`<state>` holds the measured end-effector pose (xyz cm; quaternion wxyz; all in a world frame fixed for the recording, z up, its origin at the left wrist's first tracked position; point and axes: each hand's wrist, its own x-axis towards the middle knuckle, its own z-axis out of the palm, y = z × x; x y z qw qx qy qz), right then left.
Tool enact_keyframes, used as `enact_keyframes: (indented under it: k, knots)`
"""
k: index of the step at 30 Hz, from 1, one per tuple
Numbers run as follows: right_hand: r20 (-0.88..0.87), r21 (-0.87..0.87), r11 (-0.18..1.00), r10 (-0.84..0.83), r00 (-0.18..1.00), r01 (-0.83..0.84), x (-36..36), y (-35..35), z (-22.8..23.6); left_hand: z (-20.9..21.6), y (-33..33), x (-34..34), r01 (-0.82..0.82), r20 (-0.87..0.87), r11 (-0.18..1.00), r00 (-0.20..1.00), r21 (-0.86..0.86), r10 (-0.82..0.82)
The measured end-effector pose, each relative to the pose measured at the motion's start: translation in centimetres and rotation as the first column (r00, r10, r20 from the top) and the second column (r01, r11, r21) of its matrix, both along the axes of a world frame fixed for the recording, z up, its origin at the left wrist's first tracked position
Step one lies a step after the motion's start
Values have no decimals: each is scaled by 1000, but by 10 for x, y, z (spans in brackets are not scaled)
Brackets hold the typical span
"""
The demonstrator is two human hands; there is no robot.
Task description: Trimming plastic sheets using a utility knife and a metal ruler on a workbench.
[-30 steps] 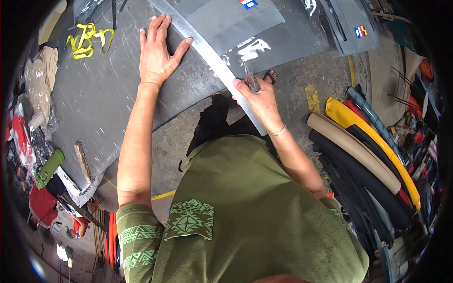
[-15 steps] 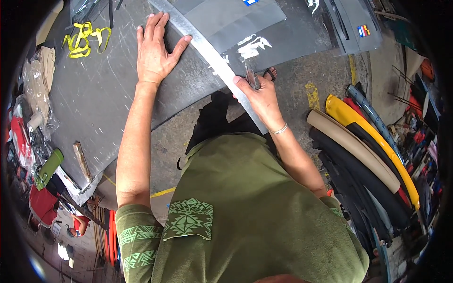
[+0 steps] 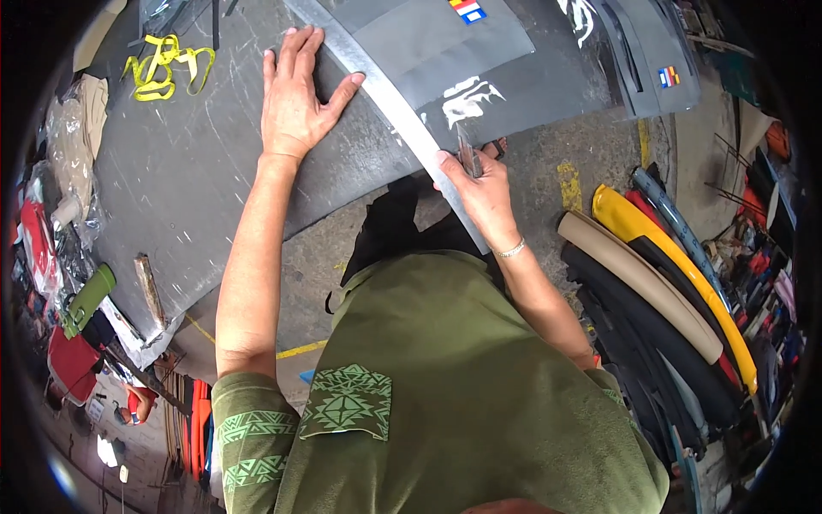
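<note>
A long metal straightedge (image 3: 402, 116) lies slantwise over the dark work table and runs past its near edge toward my body. My left hand (image 3: 297, 111) rests flat on the table with fingers spread, its thumb and fingertips at the left edge of the straightedge. My right hand (image 3: 486, 193) is closed round a pointed metal blade (image 3: 467, 154) that points away from me; its handle is mostly hidden. The right thumb presses on the near part of the straightedge. Beyond and to its right lies a clear plastic sheet (image 3: 479, 47) with a small coloured label.
A yellow tape measure (image 3: 158, 64) lies tangled on the table (image 3: 193, 163) at far left. Another clear plastic piece (image 3: 655, 81) is at the far right. Rolls of material, including a beige roll (image 3: 642, 287) and a yellow roll (image 3: 685, 265), lie right of me. A wooden stick (image 3: 149, 291) lies left.
The whole view has shifted slightly, so table, straightedge and hands appear a little further right and lower. Both hands keep their places on the straightedge.
</note>
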<state>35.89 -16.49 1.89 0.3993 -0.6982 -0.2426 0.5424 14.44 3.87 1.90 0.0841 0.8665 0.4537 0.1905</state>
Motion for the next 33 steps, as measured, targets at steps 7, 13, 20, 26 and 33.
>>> enact_keyframes:
  k: [7,13,20,26,33]
  knots:
    - [-33,19,998,-61,998,61,-4,1,4,2,-1,-1,-7,-5,1000,1000,-16,7]
    - [-21,19,1000,-20,1000,21,-1,-2,0,2,-1,0,-11,2,1000,1000,-25,11]
    - [-50,16,999,-30,998,30,-2,1,6,1,-1,0,-16,-9,1000,1000,-26,16]
    - [-11,5,1000,-22,1000,22,-2,-2,0,0,-1,0,-14,-7,1000,1000,-18,14]
    - [-3,9,1000,-14,1000,14,-2,0,3,0,0,0,-14,-8,1000,1000,-15,14]
